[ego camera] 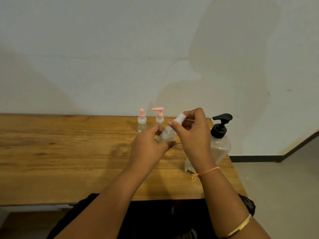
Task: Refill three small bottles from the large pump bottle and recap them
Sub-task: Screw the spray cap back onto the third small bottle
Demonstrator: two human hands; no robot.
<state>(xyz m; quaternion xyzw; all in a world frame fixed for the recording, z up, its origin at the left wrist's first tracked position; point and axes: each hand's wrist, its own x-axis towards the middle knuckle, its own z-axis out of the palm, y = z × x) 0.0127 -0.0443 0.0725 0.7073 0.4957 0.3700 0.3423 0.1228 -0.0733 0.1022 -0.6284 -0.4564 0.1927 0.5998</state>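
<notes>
Wood tabletop (69, 152) runs across in front of you, its far edge against a pale wall (155, 49). Your two bare forearms reach over its near edge and meet above the right half. Near the table's right edge stands the large pump bottle (221, 145), clear-bodied with a black pump head whose spout points left; its lower part is hidden behind your right wrist. Your left hand (148, 147) is curled round the lower body of a small clear bottle (168, 134), which you hold off the table, tilted with its top end up and to the right. Your right hand (193, 131) pinches that top end, thumb and fingers closed on the white cap (180, 117). Whether the cap is tight or loose cannot be told. Behind your hands, near the wall, two more small bottles stand upright just beside each other: a pink-topped spray bottle (142, 120) on the left and a pink-topped pump bottle (159, 116) on the right. An orange thread bracelet (205, 172) circles your right wrist, with a gold bangle (240, 228) farther up that forearm.
</notes>
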